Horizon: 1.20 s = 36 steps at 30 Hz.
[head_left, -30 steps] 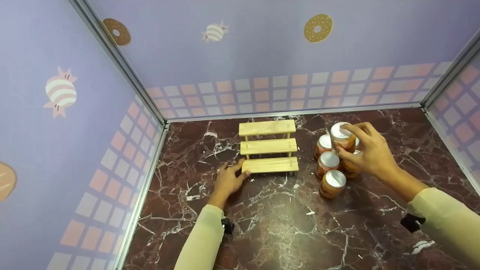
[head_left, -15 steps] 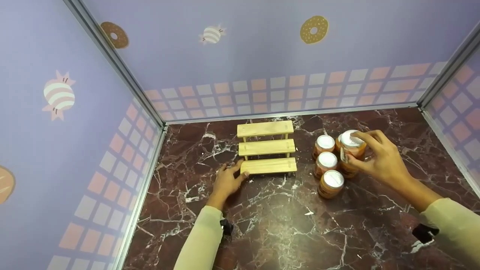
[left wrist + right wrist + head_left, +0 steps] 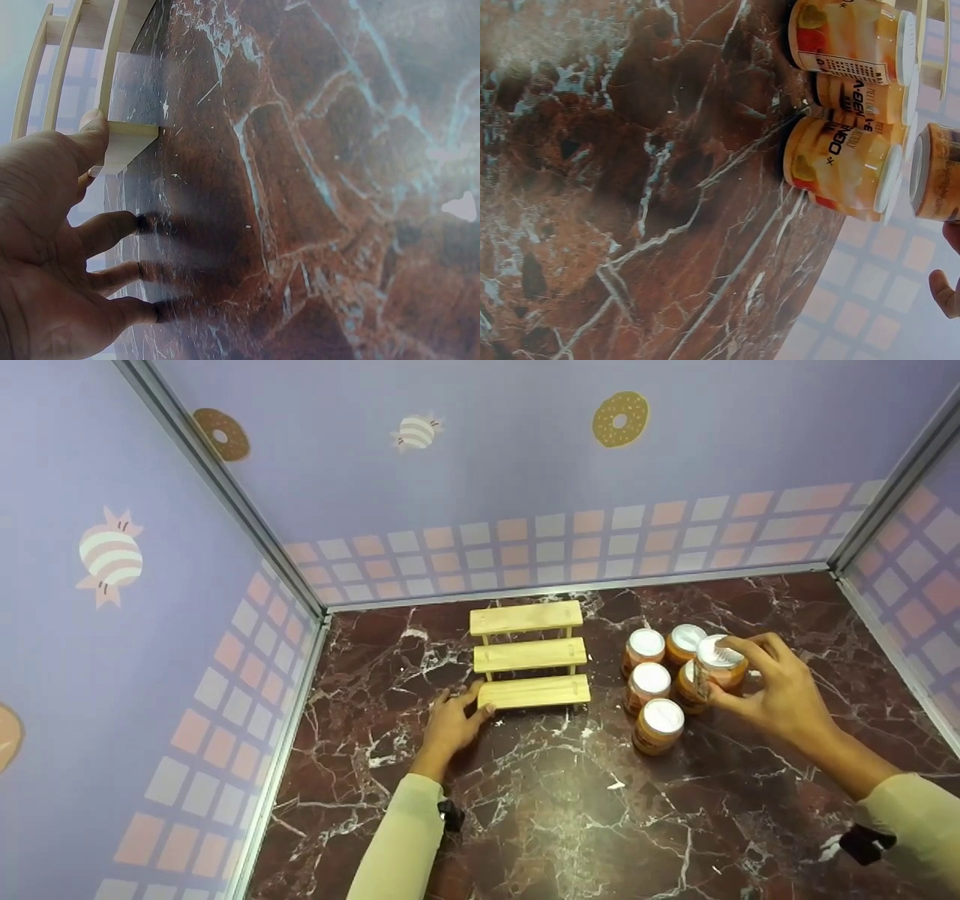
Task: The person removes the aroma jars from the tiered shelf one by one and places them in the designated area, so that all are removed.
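A three-step pale wooden stand (image 3: 529, 655) rests on the table. My left hand (image 3: 451, 727) pinches the left end of its lowest step; in the left wrist view the thumb (image 3: 91, 135) lies against that board's end, the lower fingers spread beside it. My right hand (image 3: 784, 690) grips a can (image 3: 716, 656) with a silver-white top and orange label, thumb on its side and a fingertip at its top rim. In the right wrist view this held can (image 3: 939, 174) hangs above the tops of the standing cans (image 3: 844, 161), with a gap between.
Several similar cans (image 3: 649, 681) stand grouped to the right of the stand. The table (image 3: 555, 810) is dark red marble pattern. Purple panels with pink and white squares (image 3: 512, 553) close off the back, left and right sides.
My right hand has carried the can to the right and toward me, from over the group to its right side. The left hand stays on the stand. The view has shifted slightly.
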Motion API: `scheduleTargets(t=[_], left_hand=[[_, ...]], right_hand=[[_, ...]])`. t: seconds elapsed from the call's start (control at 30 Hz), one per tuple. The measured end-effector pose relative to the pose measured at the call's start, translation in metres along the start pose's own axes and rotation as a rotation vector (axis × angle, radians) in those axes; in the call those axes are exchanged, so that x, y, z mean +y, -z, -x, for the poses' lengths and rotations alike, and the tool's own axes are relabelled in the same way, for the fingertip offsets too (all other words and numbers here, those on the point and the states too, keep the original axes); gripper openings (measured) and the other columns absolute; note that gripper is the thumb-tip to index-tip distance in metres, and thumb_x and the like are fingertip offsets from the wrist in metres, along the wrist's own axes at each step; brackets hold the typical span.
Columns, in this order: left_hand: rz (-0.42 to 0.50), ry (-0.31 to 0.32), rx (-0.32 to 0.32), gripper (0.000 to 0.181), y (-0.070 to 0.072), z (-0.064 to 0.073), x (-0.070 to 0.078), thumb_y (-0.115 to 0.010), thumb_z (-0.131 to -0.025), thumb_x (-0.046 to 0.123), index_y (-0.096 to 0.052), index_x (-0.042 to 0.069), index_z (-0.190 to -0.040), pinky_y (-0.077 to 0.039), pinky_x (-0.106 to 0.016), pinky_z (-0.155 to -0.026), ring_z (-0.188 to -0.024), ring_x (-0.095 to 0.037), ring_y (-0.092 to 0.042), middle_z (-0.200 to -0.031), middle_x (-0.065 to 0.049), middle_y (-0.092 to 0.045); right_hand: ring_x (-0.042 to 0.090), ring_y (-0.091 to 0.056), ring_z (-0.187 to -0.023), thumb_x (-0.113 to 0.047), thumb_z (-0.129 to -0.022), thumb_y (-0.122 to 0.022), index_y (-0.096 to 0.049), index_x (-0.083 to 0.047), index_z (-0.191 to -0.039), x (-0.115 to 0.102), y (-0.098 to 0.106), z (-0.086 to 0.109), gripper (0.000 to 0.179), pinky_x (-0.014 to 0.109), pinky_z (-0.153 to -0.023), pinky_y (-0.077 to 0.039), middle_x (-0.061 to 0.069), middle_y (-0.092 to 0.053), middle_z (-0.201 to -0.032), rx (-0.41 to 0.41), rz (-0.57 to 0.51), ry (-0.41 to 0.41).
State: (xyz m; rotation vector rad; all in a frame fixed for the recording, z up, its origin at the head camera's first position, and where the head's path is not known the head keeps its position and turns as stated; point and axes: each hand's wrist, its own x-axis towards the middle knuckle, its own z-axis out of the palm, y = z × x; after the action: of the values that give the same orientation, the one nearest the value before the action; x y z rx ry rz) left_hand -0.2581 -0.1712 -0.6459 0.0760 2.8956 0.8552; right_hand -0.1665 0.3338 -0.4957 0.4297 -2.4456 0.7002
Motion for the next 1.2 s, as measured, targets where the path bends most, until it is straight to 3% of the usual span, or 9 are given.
scheduleTargets(t=[0.13, 0.23, 0.37, 0.77, 1.0, 1.2], left_hand=[[-0.003, -0.01, -0.001, 0.071, 0.002, 0.002, 0.001, -0.066, -0.102, 0.069, -0.046, 0.047, -0.166, -0.031, -0.079, -0.128, -0.168, -0.049, -0.03, -0.168, -0.006, -0.055], [-0.017, -0.028, 0.009, 0.071, 0.0, 0.001, -0.001, -0.065, -0.102, 0.07, -0.047, 0.046, -0.166, -0.032, -0.078, -0.129, -0.166, -0.05, -0.032, -0.167, -0.008, -0.056], [-0.018, -0.037, 0.017, 0.071, -0.002, -0.001, -0.004, -0.066, -0.102, 0.069, -0.049, 0.043, -0.166, -0.032, -0.076, -0.13, -0.165, -0.051, -0.033, -0.165, -0.01, -0.058], [0.005, -0.018, 0.003, 0.073, -0.001, 0.0, -0.003, -0.066, -0.1, 0.071, -0.048, 0.046, -0.166, -0.031, -0.077, -0.13, -0.167, -0.05, -0.03, -0.169, -0.007, -0.054], [-0.032, -0.035, -0.003, 0.079, -0.004, -0.003, -0.009, -0.058, -0.097, 0.082, -0.045, 0.047, -0.167, -0.033, -0.076, -0.13, -0.167, -0.051, -0.031, -0.169, -0.006, -0.054], [-0.035, -0.029, 0.0, 0.076, -0.004, -0.003, -0.007, -0.06, -0.099, 0.079, -0.046, 0.047, -0.166, -0.033, -0.076, -0.129, -0.166, -0.05, -0.032, -0.17, -0.004, -0.053]], right_hand=[[0.031, -0.066, -0.091, -0.014, -0.074, -0.1, -0.073, -0.008, -0.138, -0.001, 0.0, 0.007, 0.069, 0.037, -0.078, -0.047, 0.021, -0.066, -0.115, -0.014, -0.018, -0.032], [0.033, -0.067, -0.095, -0.014, -0.073, -0.1, -0.073, -0.008, -0.138, -0.001, 0.001, 0.014, 0.071, 0.03, -0.083, -0.048, 0.019, -0.066, -0.117, -0.023, -0.034, -0.05], [0.027, -0.066, -0.094, -0.012, -0.072, -0.1, -0.073, -0.007, -0.138, 0.001, 0.001, 0.022, 0.071, 0.012, -0.083, -0.04, 0.019, -0.067, -0.116, -0.02, -0.036, -0.045], [0.027, -0.067, -0.088, -0.011, -0.068, -0.101, -0.072, -0.004, -0.134, 0.007, -0.004, 0.042, 0.071, 0.018, -0.075, -0.049, 0.019, -0.067, -0.114, -0.016, -0.019, 0.001], [0.021, -0.063, -0.087, -0.01, -0.068, -0.102, -0.072, -0.004, -0.133, 0.012, -0.02, 0.054, 0.072, 0.02, -0.072, -0.048, 0.017, -0.066, -0.114, -0.041, -0.007, 0.005], [0.022, -0.065, -0.091, -0.009, -0.07, -0.102, -0.071, -0.005, -0.135, 0.014, -0.033, 0.064, 0.072, 0.017, -0.077, -0.045, 0.016, -0.067, -0.115, -0.061, -0.027, -0.022]])
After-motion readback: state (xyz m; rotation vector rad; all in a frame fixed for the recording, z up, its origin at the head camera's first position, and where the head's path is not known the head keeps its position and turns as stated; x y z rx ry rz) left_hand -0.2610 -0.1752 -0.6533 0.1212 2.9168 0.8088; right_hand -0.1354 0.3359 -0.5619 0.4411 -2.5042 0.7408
